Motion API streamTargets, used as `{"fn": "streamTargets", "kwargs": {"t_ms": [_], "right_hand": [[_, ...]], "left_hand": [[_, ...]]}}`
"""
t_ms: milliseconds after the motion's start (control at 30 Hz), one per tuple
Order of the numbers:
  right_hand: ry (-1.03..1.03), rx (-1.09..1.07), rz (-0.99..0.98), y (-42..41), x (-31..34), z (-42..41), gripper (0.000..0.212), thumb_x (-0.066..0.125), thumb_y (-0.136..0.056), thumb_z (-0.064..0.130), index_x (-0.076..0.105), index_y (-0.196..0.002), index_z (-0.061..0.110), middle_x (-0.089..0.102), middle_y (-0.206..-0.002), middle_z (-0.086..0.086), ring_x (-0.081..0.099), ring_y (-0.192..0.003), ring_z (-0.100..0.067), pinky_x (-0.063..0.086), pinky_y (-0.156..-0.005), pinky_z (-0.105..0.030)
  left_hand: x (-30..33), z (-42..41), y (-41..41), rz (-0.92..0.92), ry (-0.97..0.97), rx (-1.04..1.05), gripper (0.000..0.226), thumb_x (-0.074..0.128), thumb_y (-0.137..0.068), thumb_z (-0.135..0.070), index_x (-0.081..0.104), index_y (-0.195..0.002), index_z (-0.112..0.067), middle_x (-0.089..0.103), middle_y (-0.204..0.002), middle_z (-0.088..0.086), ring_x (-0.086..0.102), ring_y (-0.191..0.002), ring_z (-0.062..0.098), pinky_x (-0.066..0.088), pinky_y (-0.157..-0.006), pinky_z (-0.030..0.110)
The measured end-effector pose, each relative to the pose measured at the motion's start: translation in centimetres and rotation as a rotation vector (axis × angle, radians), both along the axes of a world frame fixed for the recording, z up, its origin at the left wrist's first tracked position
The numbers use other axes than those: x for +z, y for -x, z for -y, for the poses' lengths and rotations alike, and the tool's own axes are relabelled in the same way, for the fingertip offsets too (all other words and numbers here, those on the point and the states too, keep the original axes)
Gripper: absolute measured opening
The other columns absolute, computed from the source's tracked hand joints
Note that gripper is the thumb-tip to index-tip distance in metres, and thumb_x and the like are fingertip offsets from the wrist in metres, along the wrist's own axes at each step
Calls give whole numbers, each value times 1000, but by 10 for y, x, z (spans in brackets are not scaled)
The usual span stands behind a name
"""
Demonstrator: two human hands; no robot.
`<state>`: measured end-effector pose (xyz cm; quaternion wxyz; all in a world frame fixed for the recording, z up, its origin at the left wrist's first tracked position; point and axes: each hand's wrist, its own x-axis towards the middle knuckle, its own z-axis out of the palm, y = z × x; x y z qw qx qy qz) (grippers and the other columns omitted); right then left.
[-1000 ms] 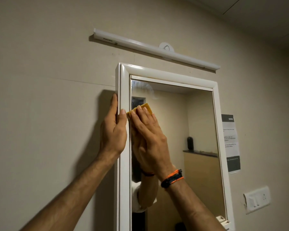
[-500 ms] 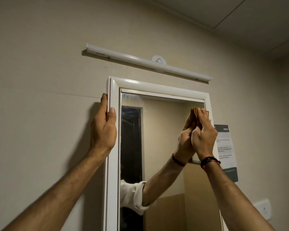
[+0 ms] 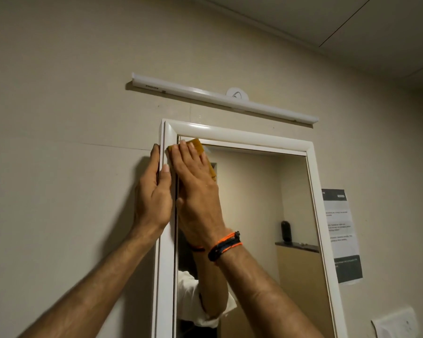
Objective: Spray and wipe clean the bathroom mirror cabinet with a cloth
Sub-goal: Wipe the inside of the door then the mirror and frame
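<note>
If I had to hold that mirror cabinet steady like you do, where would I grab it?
Probably the left upright of the mirror cabinet, coming from the wall side. It stands proud of the wall, so fingers can wrap its outer edge with the thumb on the front, as the left hand does while the right hand presses the cloth flat.

**Little lettering, none of it readable**

A short dark brand mark sits near the left end of the white light bar [image 3: 220, 98] in the upper middle of the frame, too blurred to make out. At the right edge, a paper notice [image 3: 341, 236] on the wall carries several lines of small print and dark bands at top and bottom; the words are too small to read.
</note>
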<state>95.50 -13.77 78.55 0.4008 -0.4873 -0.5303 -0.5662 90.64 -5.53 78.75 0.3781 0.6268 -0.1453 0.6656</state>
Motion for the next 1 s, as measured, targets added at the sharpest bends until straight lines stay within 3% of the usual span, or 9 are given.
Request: {"fn": "streamTargets", "kwargs": {"t_ms": [100,200,333,433,500,600,767,867,1000], "right_hand": [[21,-66,126,-22,17,6,46,41,-101,17,43,-146,11,35,-156,-9,22,-149,-18,17,-123,-40],[-7,-118,139,-51,24,22,46,48,-100,10,46,-145,16,35,-157,-6,23,-149,-17,20,-122,-43],[-60,-64,-17,-95,26,75,53,39,-92,14,47,-145,18,33,-158,-2,21,-149,-15,12,-124,-40],[-118,-87,-166,-121,22,118,74,42,-75,-2,45,-146,18,31,-158,-1,20,-149,-15,14,-124,-44],[-225,-111,-278,-133,21,140,82,39,-68,-8,45,-146,17,33,-157,-2,23,-148,-16,18,-123,-40],[-388,-91,-433,-144,24,159,79,40,-75,-17,47,-144,18,42,-152,-3,35,-143,-18,24,-120,-33],[-488,-64,-572,-135,38,153,66,42,-86,-13,49,-143,20,49,-147,-4,44,-137,-23,30,-118,-39],[-478,-66,-605,-122,38,144,60,43,-92,-8,49,-143,21,48,-148,-5,44,-137,-26,29,-118,-40],[-367,-54,-531,-93,26,126,67,42,-85,-15,46,-145,15,41,-153,-5,36,-142,-22,25,-120,-38]], "left_hand": [[1,2,1,14,2,-33,48,37,-105,-12,29,-152,-13,33,-156,-5,30,-142,2,26,-119,29],[-1,2,1,12,8,-20,48,38,-105,-14,30,-152,-16,34,-156,-7,31,-142,2,27,-116,20],[-3,2,1,14,10,-24,48,38,-105,-16,29,-152,-17,34,-156,-8,31,-142,4,27,-116,23],[-3,3,1,24,17,-39,48,38,-105,-14,30,-152,-16,34,-155,-8,31,-141,2,27,-113,15],[-3,4,1,23,19,-48,48,38,-105,-14,30,-152,-17,34,-155,-8,31,-141,3,27,-114,17],[-3,3,2,26,17,-53,48,38,-104,-13,30,-152,-16,35,-155,-8,32,-142,4,27,-116,23],[-4,3,0,18,17,-42,48,37,-105,-15,29,-152,-18,34,-155,-8,31,-142,4,27,-117,24],[-4,2,1,16,20,-43,48,38,-105,-16,30,-152,-17,35,-155,-9,32,-141,2,27,-114,16],[-3,4,2,13,26,-45,48,38,-105,-15,30,-152,-16,35,-155,-7,33,-141,5,29,-113,16]]}}
